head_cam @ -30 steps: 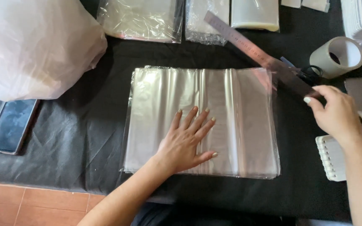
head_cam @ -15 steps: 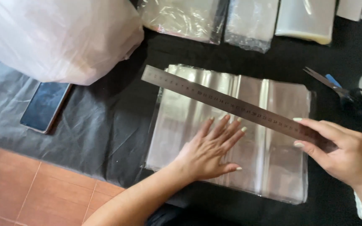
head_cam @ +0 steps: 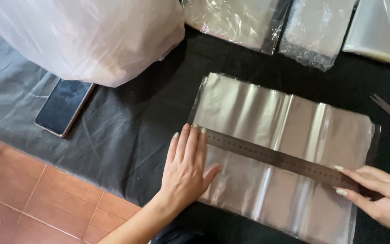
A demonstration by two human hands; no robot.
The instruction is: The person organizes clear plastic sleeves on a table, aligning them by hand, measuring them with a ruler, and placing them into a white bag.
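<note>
A black cloth (head_cam: 127,131) covers the table, with red floor tiles (head_cam: 19,203) below it. Left of the flat stack of clear plastic bags (head_cam: 285,153) lie a dark phone (head_cam: 64,106) and a big puffy white plastic bag (head_cam: 82,36). The left hand (head_cam: 186,169) lies flat on the stack's left edge, fingers together. A long grey metal ruler (head_cam: 280,158) rests across the stack. The right hand (head_cam: 380,194) presses the ruler's right end with straight fingers.
</note>
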